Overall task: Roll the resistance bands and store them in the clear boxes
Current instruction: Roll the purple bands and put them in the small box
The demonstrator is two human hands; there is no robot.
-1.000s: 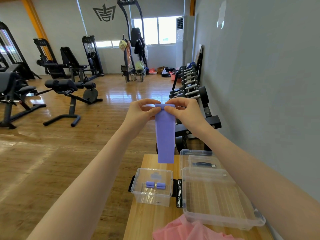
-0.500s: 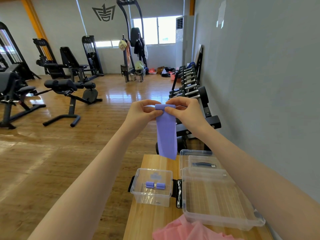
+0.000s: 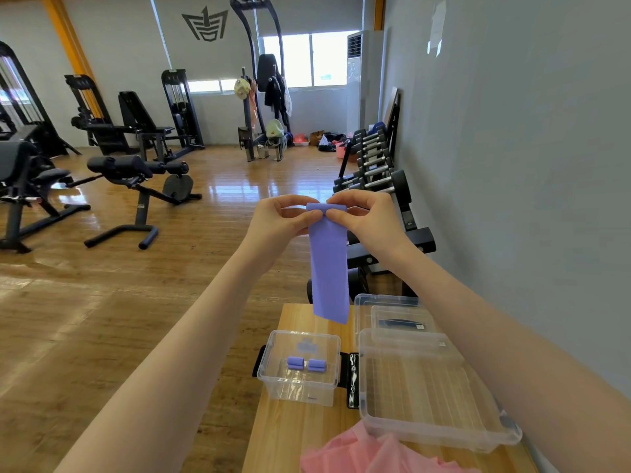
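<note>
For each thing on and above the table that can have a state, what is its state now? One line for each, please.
Purple band: partly rolled at top, rest hanging.
Left hand: pinches the roll.
Right hand: pinches the roll.
Small clear box: open, holds two rolled bands.
Large clear box: open, empty.
Pink band: unrolled, crumpled on the table.

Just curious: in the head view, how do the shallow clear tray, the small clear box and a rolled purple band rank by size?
Largest to smallest:
1. shallow clear tray
2. small clear box
3. rolled purple band
</note>
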